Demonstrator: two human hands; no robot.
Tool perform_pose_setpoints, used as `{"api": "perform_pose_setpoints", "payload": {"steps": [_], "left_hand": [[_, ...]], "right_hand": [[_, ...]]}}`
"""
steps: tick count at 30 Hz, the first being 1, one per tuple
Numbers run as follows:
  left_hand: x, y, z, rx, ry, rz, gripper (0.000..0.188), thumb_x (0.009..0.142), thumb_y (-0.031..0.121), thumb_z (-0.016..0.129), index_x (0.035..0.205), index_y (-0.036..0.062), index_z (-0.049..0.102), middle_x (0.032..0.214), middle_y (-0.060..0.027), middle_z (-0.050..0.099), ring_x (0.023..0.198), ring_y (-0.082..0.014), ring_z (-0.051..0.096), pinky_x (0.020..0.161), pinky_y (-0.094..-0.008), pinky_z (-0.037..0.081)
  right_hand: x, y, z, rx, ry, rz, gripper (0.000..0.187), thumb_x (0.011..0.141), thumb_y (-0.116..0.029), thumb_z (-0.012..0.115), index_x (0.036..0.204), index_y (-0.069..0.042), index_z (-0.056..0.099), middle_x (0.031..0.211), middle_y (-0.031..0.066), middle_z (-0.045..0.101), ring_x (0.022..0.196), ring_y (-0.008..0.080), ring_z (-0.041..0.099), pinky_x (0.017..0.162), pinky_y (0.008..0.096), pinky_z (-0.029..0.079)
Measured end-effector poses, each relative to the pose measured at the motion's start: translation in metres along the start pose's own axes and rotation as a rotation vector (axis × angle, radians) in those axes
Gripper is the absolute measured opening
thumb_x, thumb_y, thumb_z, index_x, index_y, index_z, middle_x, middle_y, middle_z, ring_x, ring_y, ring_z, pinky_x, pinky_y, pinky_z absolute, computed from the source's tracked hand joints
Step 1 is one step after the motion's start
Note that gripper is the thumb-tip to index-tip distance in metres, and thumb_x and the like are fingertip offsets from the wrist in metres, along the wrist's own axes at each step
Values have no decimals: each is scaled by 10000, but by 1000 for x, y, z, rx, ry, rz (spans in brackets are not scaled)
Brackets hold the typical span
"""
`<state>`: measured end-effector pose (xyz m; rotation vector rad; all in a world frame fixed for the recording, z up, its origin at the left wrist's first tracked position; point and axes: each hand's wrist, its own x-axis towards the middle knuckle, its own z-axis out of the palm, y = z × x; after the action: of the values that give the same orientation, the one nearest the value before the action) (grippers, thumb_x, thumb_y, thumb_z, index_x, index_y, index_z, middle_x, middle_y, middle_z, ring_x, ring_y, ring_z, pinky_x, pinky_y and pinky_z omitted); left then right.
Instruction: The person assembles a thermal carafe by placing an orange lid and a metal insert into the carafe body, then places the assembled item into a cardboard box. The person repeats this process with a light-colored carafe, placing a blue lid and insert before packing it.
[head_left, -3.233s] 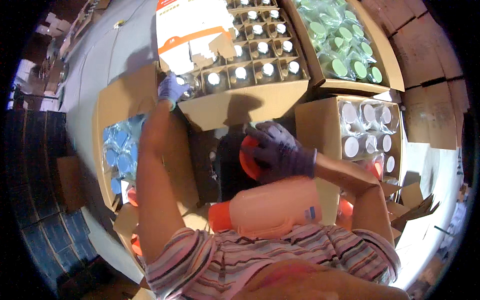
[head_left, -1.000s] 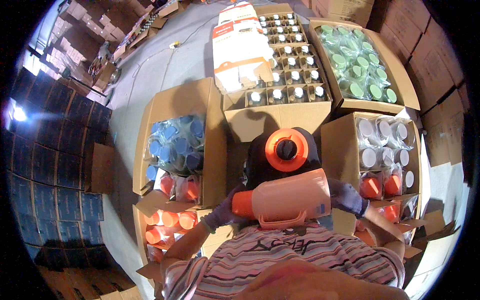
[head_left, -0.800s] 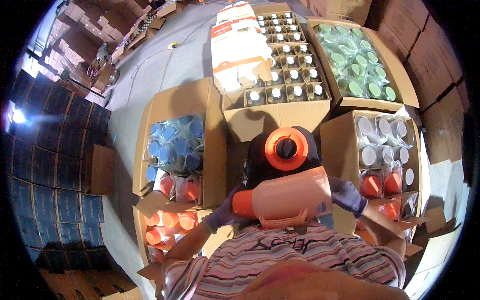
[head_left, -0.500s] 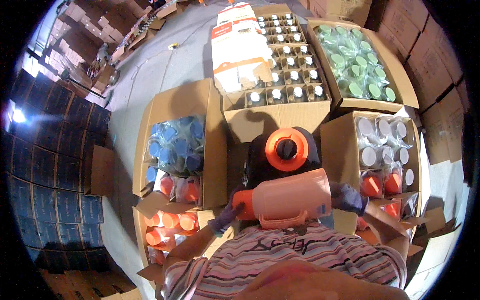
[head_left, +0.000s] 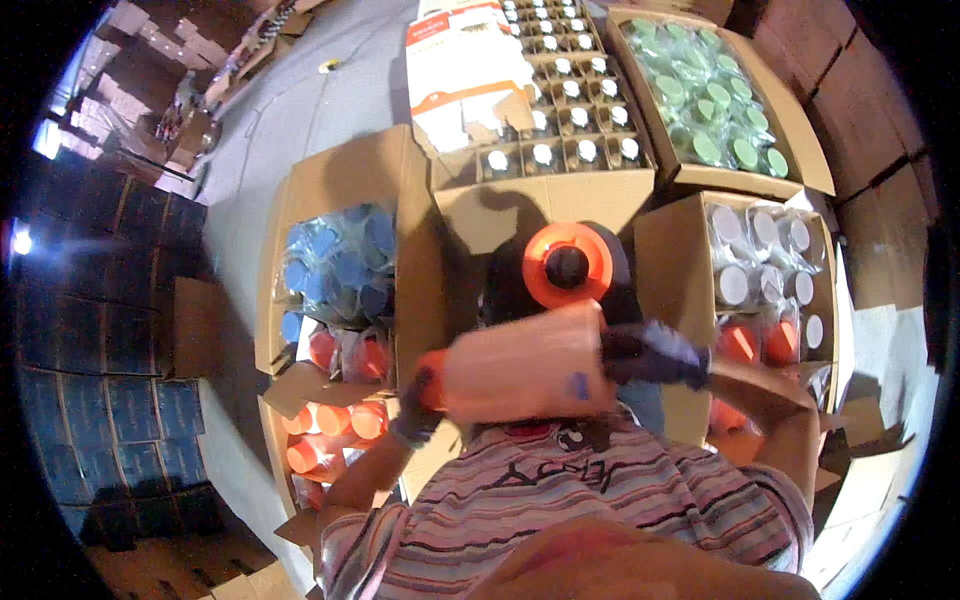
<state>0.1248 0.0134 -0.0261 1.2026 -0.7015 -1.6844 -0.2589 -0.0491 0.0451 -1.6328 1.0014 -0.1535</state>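
A pink translucent plastic jug (head_left: 525, 370) with an orange lid lies sideways in front of my chest. My gloved left hand (head_left: 412, 408) is closed round the lid end, at the left. At the base end, my gloved right hand (head_left: 655, 355) grips the jug, its fingers on the rim. Both hands and the jug are somewhat blurred, and the jug's handle cannot be made out. Just beyond the jug is a round orange piece (head_left: 598, 262) with a dark centre, over my dark-clad legs.
Around me stand open cartons: blue-capped bottles (head_left: 345, 265) and orange-lidded items (head_left: 335, 420) at left, white-capped dark bottles (head_left: 585, 152) ahead, green-lidded items (head_left: 718, 95) at far right, and grey-lidded ones (head_left: 765, 230) at right. Dark stacked boxes (head_left: 110, 350) line the left.
The jug has shifted left and turned, so its handle no longer shows toward me. My right hand has moved left with it, over the base end. The view has tilted slightly.
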Motion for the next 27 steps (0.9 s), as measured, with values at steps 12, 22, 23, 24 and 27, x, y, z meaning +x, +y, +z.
{"api": "perform_pose_setpoints", "payload": {"steps": [12, 22, 23, 24, 27], "left_hand": [[19, -28, -24, 232, 207, 184, 623, 877, 447, 507, 1360, 84, 360, 1353, -90, 433, 1242, -239, 402, 1056, -416, 308], [24, -42, -47, 1423, 301, 588, 680, 897, 529, 409, 1413, 104, 284, 1433, -89, 355, 1333, -251, 314, 1109, -437, 235], [29, -40, -44, 1577, 280, 620, 686, 899, 537, 399, 1418, 106, 277, 1441, -89, 347, 1342, -252, 306, 1115, -439, 228], [33, -35, -42, 1681, 222, 602, 691, 893, 547, 396, 1417, 112, 280, 1441, -96, 346, 1340, -257, 312, 1110, -443, 239], [44, -45, -54, 630, 57, 343, 713, 871, 576, 394, 1409, 117, 304, 1435, -105, 352, 1331, -290, 324, 1102, -471, 247]], "right_hand": [[157, 58, -36, -1371, 493, -523, 890, 689, -508, 673, 1440, -280, 254, 1455, 249, 236, 1301, 516, 256, 986, 623, 301], [117, -54, -110, -501, 634, -603, 881, 646, -362, 741, 1390, -75, 367, 1294, 170, 445, 1175, 295, 469, 994, 396, 360], [109, -60, -115, -285, 574, -638, 878, 656, -343, 714, 1404, -69, 345, 1323, 154, 433, 1214, 269, 446, 1019, 384, 338], [99, -73, -115, -67, 511, -670, 875, 665, -324, 687, 1417, -63, 322, 1352, 139, 420, 1253, 243, 423, 1044, 372, 315], [88, -105, -109, -287, 366, -851, 984, 620, -448, 670, 1423, -23, 292, 1392, 149, 388, 1283, 247, 394, 1062, 355, 288]]}}
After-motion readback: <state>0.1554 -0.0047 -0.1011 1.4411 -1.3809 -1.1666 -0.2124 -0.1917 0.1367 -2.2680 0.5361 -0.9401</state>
